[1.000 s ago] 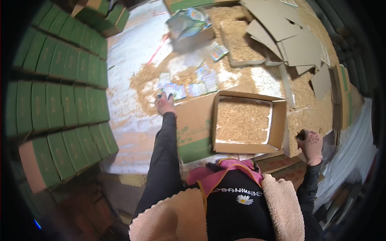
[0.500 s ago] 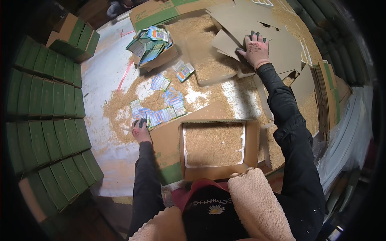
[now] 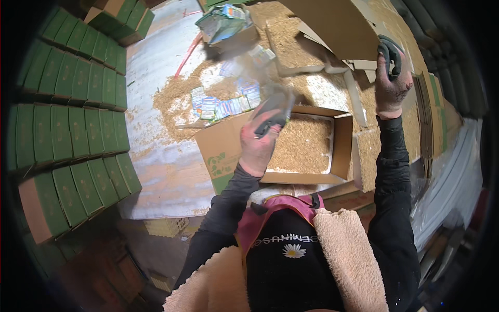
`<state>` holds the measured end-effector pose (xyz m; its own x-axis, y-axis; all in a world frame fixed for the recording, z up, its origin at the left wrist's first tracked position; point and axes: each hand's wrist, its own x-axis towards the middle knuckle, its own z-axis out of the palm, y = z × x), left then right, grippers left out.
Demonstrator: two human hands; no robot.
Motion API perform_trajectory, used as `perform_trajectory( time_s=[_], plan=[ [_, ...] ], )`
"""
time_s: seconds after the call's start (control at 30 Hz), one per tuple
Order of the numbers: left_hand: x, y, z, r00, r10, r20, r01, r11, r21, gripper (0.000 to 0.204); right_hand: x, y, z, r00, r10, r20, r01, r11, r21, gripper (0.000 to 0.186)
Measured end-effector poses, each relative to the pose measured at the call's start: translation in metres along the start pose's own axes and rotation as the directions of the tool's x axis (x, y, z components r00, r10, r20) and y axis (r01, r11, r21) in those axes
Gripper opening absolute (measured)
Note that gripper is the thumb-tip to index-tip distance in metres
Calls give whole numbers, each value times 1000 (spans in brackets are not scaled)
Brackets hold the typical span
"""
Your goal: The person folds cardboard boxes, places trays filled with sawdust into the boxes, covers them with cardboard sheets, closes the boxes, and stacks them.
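My left hand (image 3: 260, 138), in a pink glove with dark fingertips, is over the left side of an open cardboard box (image 3: 342, 148). Its fingers are closed on a thin, pale packet (image 3: 283, 99), smeared by motion. Wood shavings (image 3: 299, 140) fill a white-edged tray inside the box. At the far right my right hand (image 3: 393, 78), gloved alike, curls its fingers round the edge of a brown cardboard sheet (image 3: 345, 28), which is tilted up off the table. Several printed packets (image 3: 228, 106) lie among loose shavings beyond the box's left flap.
A carton (image 3: 236, 40) stuffed with similar packets stands at the back. Green boxes (image 3: 78, 135) are stacked in rows along the left. Shavings-filled blocks (image 3: 293, 44) lie behind the box, and folded cardboard (image 3: 435, 114) stands at the right beside plastic sheeting (image 3: 455, 166).
My left hand has left the packets on the table and come right to the box with one held. My right hand has moved right and raised a cardboard sheet. The whole view has shifted.
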<state>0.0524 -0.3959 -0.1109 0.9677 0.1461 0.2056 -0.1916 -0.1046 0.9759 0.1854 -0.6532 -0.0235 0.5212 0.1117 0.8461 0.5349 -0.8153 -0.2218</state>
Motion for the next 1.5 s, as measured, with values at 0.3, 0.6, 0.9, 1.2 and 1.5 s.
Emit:
perform_trajectory(
  time_s=[0.3,0.6,0.9,1.2,1.5],
  plan=[
    [-29,-47,41,904,-273,330,219,957,192,26,-68,-50,-94,961,271,-60,-250,938,241,20],
    [-22,-53,44,790,-511,339,258,779,572,48,-92,-68,-104,909,407,-92,-330,835,441,20],
    [-16,-46,-69,964,-68,-259,162,919,360,36,-181,-45,-74,31,-441,897,476,796,374,4],
    [-33,-48,-96,972,-147,-184,165,983,86,32,-139,-19,-124,371,592,715,-922,329,206,21],
    [-24,-77,86,480,-134,867,-686,559,466,39,-165,7,-81,477,617,626,-866,453,213,25]
  ],
)
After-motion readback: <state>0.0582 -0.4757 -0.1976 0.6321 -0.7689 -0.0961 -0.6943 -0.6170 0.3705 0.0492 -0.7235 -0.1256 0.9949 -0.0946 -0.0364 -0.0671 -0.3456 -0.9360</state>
